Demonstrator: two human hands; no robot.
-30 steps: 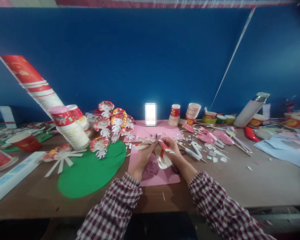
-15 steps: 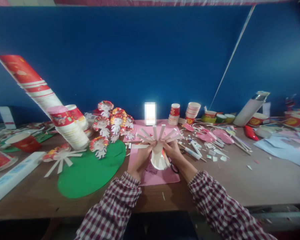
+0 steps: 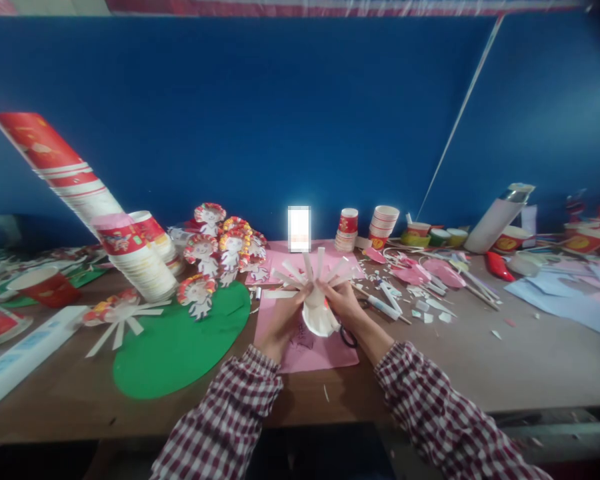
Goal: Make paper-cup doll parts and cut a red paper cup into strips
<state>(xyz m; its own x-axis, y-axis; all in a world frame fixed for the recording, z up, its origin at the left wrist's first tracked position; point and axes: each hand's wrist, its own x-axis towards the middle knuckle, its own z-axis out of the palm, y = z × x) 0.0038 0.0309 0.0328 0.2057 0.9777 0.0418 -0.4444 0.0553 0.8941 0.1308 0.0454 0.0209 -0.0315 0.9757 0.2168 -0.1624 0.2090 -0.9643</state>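
Between my hands is a paper cup (image 3: 321, 319) whose side is cut into white strips that fan out away from me. My left hand (image 3: 291, 312) pinches it from the left, and my right hand (image 3: 347, 305) grips it from the right, thumbs close together near the base of the strips. Below the cup lies a pink paper sheet (image 3: 280, 353) with dark drawn lines. The dark loop of a scissors handle (image 3: 349, 337) shows beside my right wrist; the rest of it is hidden.
A green paper oval (image 3: 180, 360) lies on the left, with several paper figures (image 3: 198, 297) behind it. A tall leaning stack of paper cups (image 3: 125, 250) stands farther left. Paper scraps, a glue-stick-like white tube (image 3: 384, 307) and shorter cup stacks (image 3: 347, 230) are on the right.
The cup has tilted slightly in my hands, so less of its side shows below my fingers. Both hands keep their hold in nearly the same place.
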